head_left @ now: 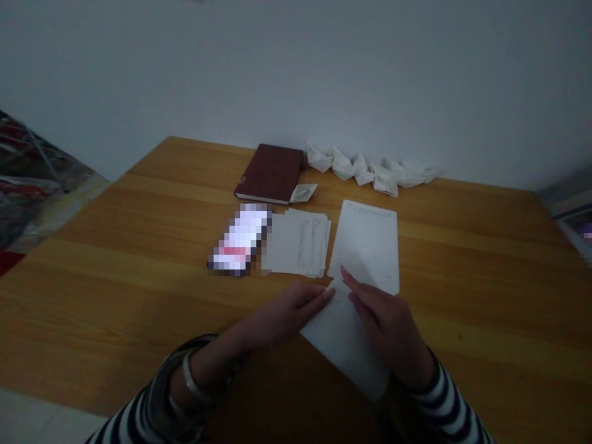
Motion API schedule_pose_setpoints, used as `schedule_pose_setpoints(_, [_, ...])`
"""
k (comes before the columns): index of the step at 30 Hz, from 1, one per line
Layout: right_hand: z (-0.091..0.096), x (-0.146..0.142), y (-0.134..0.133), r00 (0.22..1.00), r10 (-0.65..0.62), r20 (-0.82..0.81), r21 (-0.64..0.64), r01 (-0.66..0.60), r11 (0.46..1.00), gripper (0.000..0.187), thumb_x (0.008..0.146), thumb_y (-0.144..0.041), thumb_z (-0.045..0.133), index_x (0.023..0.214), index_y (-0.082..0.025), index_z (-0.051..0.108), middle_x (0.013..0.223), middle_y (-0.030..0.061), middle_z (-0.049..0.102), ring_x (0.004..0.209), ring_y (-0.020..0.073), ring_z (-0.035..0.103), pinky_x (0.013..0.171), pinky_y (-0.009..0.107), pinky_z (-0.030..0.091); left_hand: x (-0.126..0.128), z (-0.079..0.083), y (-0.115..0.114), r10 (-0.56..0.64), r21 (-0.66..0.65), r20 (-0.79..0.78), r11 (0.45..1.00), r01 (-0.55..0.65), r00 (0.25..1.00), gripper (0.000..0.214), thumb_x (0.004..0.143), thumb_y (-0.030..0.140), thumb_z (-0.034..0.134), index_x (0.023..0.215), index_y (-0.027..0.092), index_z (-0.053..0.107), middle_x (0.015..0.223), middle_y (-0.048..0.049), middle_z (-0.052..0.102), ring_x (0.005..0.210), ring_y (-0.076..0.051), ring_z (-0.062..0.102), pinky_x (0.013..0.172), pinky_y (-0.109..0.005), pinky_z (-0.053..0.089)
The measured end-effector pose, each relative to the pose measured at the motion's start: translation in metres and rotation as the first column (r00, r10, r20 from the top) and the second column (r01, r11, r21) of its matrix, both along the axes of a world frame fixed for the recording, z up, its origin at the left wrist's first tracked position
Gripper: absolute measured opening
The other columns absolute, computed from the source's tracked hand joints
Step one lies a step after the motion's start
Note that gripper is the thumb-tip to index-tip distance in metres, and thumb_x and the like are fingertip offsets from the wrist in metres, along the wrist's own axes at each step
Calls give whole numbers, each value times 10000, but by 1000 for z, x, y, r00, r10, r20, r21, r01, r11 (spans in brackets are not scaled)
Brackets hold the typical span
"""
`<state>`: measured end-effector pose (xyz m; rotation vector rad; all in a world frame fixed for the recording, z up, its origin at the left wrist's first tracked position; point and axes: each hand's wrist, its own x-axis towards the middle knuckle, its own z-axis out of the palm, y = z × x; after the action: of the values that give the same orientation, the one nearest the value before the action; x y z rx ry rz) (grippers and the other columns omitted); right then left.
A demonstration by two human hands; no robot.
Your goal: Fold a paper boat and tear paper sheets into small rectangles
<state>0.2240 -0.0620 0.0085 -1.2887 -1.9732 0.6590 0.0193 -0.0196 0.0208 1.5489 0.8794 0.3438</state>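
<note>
Paper sheet [345, 345] lies on the wooden worktop [115, 277], left grip [296, 308] and right grip [383, 314] pressing it with open fingers, no firm hold; a slip could skew it toward the nearby paper stack [298, 243].

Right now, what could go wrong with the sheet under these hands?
The sheet under the left hand and right hand reaches the flat sheet beyond it, so a slip might drag or crease that one. The loose stack lies close by with uneven edges, and a wide hand movement could scatter it.
</note>
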Motion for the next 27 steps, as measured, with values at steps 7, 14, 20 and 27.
schedule_pose_setpoints(7, [2,-3,0,999,1,-49,24,0,1000,403,951,-121,460,1333,-189,572,1030,74,741,892,143,707,802,258,571,-2,-1,1,10,-31,8,999,-9,1000,468,960,492,386,756,147,627,623,11,509,576,-117,425,530,-234,351])
schedule_pose_setpoints(14, [2,-3,0,996,-39,-77,-58,35,998,373,921,-145,518,1271,-211,630,1093,68,747,909,163,721,845,294,573,-3,-4,1,20,-20,11,1000,-19,1000,436,962,466,407,772,149,638,647,13,512,609,-116,435,581,-240,367])
schedule_pose_setpoints(20, [-5,-8,-3,942,-320,-101,-158,302,940,306,871,-225,602,1156,-227,712,899,49,785,689,161,725,703,272,592,-1,-5,3,161,-157,74,976,-148,984,399,886,502,535,744,141,627,642,21,508,592,-102,433,537,-216,338])
schedule_pose_setpoints(27, [0,-17,-7,855,-476,-207,-186,443,877,352,852,-273,619,1178,-165,697,770,43,776,575,136,674,538,227,534,-4,-9,8,317,-195,9,931,-309,948,338,722,440,749,675,119,657,621,-4,606,578,-106,521,540,-215,369])
